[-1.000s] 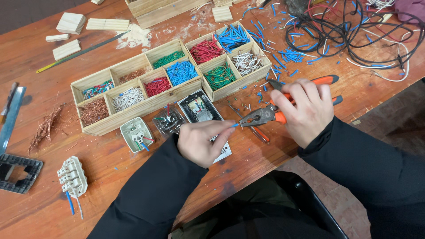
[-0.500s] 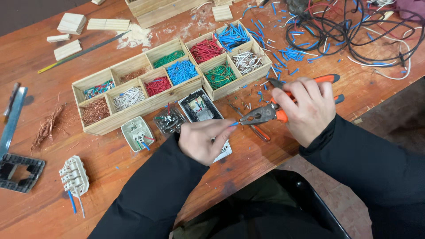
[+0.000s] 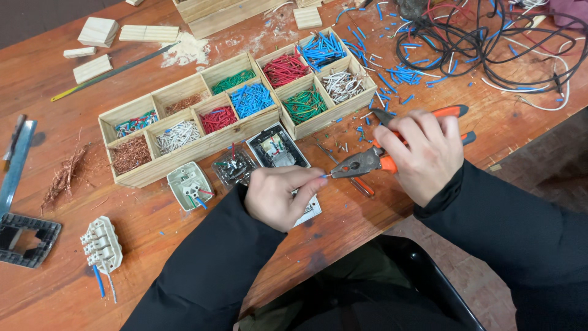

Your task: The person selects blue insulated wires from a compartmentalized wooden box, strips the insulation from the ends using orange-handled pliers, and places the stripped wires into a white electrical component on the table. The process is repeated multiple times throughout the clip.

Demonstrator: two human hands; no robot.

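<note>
My right hand (image 3: 422, 153) grips orange-handled pliers (image 3: 367, 162) whose dark jaws point left. The jaw tips meet a short blue wire piece (image 3: 323, 176) pinched in the fingers of my left hand (image 3: 278, 195). My left hand rests over a white switch plate (image 3: 311, 208) at the table's front. Just beyond it lie an open grey switch body (image 3: 277, 147), a metal-framed insert (image 3: 233, 167) and a white socket part (image 3: 190, 184). A wooden divided box (image 3: 202, 144) holds sorted wire bits in red, blue, green, white and copper.
A tangle of black, red and white cables (image 3: 490, 43) lies at the far right with scattered blue wire bits (image 3: 398, 79). At the left are a copper strand pile (image 3: 64, 175), a black frame (image 3: 24, 239), a white terminal block (image 3: 103, 245), wood blocks (image 3: 98, 30) and a saw blade (image 3: 110, 73).
Both hands stay nearly still; the pliers' jaws remain at the wire piece held by my left hand.
</note>
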